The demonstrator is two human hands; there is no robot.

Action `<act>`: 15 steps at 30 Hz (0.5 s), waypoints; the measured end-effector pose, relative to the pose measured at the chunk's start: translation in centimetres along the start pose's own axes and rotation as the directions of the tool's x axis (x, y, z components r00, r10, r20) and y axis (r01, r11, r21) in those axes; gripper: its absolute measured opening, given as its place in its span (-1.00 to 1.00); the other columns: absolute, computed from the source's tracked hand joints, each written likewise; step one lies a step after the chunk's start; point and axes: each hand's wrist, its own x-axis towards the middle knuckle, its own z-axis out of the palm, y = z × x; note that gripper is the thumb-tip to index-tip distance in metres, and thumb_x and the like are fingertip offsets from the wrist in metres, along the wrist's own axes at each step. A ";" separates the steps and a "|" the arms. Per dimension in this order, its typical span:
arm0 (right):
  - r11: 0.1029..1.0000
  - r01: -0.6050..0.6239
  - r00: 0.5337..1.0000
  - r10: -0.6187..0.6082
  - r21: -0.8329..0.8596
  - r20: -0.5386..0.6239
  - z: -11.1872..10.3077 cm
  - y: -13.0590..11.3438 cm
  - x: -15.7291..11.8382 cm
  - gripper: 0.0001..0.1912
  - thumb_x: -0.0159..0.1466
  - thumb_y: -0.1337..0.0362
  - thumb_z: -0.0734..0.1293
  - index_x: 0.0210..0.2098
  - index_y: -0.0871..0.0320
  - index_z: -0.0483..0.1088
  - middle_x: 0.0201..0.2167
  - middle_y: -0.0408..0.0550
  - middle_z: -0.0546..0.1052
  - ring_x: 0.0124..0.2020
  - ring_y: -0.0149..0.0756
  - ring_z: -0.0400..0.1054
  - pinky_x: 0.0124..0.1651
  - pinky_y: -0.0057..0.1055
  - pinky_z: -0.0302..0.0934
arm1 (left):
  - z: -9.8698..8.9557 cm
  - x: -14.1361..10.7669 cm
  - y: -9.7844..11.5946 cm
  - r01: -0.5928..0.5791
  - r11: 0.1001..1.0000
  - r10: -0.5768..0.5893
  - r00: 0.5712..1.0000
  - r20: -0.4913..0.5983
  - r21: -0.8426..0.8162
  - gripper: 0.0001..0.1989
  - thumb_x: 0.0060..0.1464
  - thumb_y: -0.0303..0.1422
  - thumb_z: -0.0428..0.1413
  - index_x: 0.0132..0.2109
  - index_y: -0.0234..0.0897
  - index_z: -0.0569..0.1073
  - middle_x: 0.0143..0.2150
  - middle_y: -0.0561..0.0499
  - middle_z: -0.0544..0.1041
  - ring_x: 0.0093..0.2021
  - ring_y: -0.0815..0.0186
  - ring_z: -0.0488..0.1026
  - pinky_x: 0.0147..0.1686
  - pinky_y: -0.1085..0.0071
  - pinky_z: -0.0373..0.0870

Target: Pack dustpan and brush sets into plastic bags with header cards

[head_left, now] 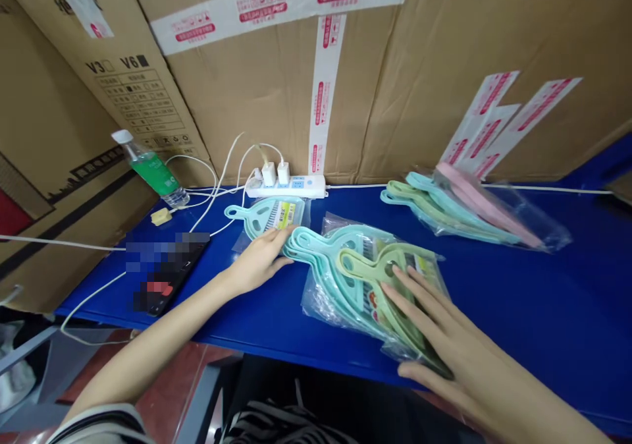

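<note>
Several plastic dustpan-and-brush sets in clear bags lie on the blue table, overlapping in a pile. Light blue dustpans are underneath, and a green dustpan lies on top at the right. My left hand is closed around the handle ends of the light blue dustpans, with the fingertips above and the thumb below. Spread and flat, the fingers of my right hand rest on the green dustpan's bag. Behind my left hand lies another light blue dustpan with a striped brush and yellow label.
Bagged blue, green and pink dustpans lie at the back right. A white power strip with plugs and cables stands by the cardboard wall. At the left are a water bottle and a partly blurred black device.
</note>
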 end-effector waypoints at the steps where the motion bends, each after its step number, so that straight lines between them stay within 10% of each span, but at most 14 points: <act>1: 1.000 0.004 0.999 -0.005 -0.020 -0.035 0.1 0.0 -0.3 -0.20 0.39 0.01 0.17 0.47 0.01 -0.31 0.45 0.00 -0.06 0.41 0.09 -0.18 0.17 0.04 0.29 | 0.1 0.2 0.2 -0.028 1.000 0.028 1.000 -0.002 0.000 -0.49 0.22 -0.38 0.09 0.26 -0.25 0.15 0.07 -0.19 0.50 0.10 0.07 0.46 0.04 0.11 0.47; 15: 0.969 -0.185 0.974 0.160 -0.162 -0.158 -2.2 2.9 -6.8 -0.26 0.35 0.31 0.07 0.47 -0.04 -0.27 0.40 -0.06 0.14 0.30 0.00 0.16 0.07 -0.10 0.41 | 2.6 6.3 6.5 -0.173 0.983 0.156 0.960 0.235 0.055 -0.41 0.18 -0.33 0.19 0.27 -0.30 0.14 0.01 -0.16 0.55 -0.02 0.07 0.57 -0.10 0.22 0.54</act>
